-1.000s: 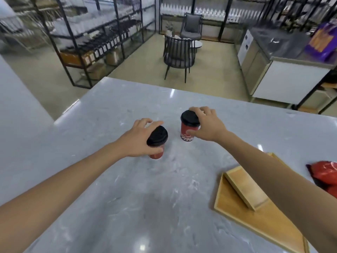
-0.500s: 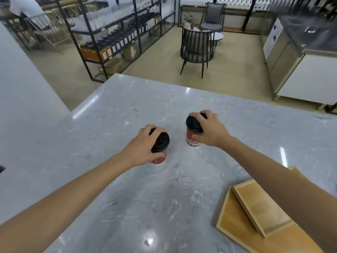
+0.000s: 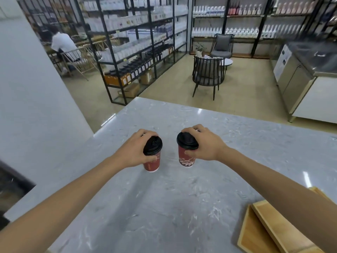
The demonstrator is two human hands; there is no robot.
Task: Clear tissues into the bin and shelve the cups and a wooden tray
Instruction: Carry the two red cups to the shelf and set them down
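Note:
Two red paper cups with black lids are over the grey marble counter. My left hand grips the left cup around its lid. My right hand holds the right cup the same way. Both cups look lifted slightly off the counter and tilted. Wooden trays lie stacked at the lower right, partly hidden under my right forearm. No tissues or bin are in view.
Beyond the counter's far edge are black metal shelves full of bottles, a dark chair with a small round table, and a steel cabinet at right. A white wall stands on the left. A person in white sits far left.
Both hands have closed fully on the cup lids and raised the cups a little. My view has tilted up, showing more of the room; the red bag at right has left the frame.

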